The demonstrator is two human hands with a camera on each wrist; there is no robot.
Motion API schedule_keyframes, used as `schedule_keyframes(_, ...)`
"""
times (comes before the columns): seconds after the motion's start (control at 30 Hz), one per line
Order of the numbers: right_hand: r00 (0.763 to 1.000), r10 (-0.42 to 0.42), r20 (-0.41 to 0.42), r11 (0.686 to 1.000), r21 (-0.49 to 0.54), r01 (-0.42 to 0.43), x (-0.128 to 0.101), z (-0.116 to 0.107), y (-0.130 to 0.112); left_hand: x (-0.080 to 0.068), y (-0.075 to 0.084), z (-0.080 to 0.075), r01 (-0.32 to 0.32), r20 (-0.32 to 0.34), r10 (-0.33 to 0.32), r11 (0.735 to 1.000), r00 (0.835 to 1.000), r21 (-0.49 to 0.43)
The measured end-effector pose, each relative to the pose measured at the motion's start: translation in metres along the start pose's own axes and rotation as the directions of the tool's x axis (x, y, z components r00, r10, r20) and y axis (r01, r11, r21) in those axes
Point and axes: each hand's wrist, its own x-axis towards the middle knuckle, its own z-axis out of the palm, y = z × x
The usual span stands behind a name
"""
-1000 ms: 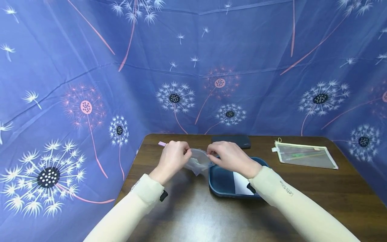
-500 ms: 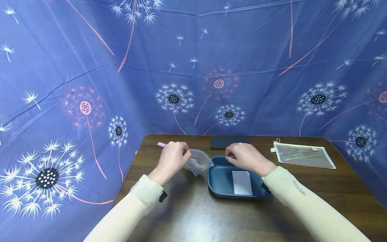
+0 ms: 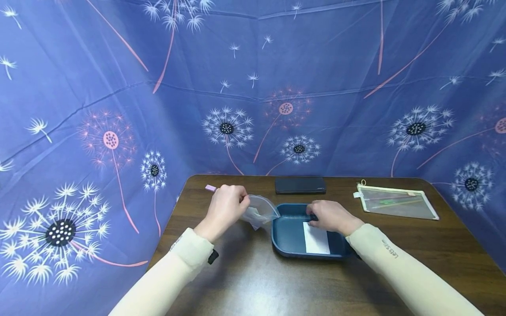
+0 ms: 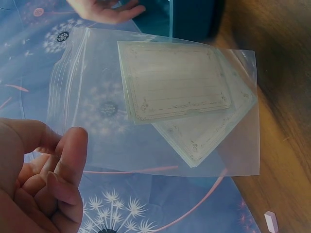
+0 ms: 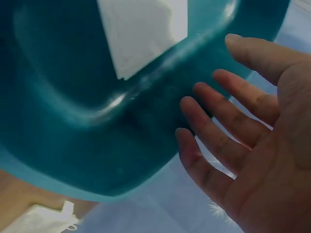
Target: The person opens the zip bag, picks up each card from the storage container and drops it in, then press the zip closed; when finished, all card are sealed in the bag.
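Observation:
A clear zip bag hangs from my left hand, which pinches its zip edge between thumb and fingers. Inside the bag, the left wrist view shows pale cards with ornamental borders, lying in two overlapping stacks. To the right is a dark blue tray holding a stack of white paper. My right hand is over the tray's far right part, close to the paper's far end. In the right wrist view its fingers are spread and slightly bent, apart from the paper, with nothing held.
A flat black case lies at the back of the wooden table. At the right is a mesh zip pouch with pens inside. A small pink-purple object lies beyond my left hand. A blue dandelion-print cloth surrounds the table.
My right hand has let go of the bag's edge, moved right, and then lowered into the tray area. My left hand has kept holding the bag in the same place.

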Motion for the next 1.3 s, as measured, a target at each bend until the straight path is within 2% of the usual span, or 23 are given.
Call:
schedule_keyframes(0.23,0.996,0.03,0.085,0.999,-0.039,-0.027,-0.009,0.012,0.002,0.0,0.001,0.0,-0.015,-0.005,0.015,1.0,1.0,0.005)
schedule_keyframes(0.43,0.981,0.083,0.173,0.995,-0.062,-0.073,-0.013,0.019,-0.002,-0.002,0.002,0.001,-0.006,0.011,0.006,1.0,1.0,-0.003)
schedule_keyframes(0.67,0.983,0.097,0.155,0.993,-0.087,-0.085,-0.012,0.025,-0.007,-0.002,0.001,0.001,-0.001,0.016,0.001,1.0,1.0,-0.007)
schedule_keyframes(1.3,0.995,0.039,0.096,0.994,-0.101,-0.03,-0.011,0.027,0.001,-0.001,0.003,0.0,0.006,0.037,-0.005,1.0,0.999,-0.009)
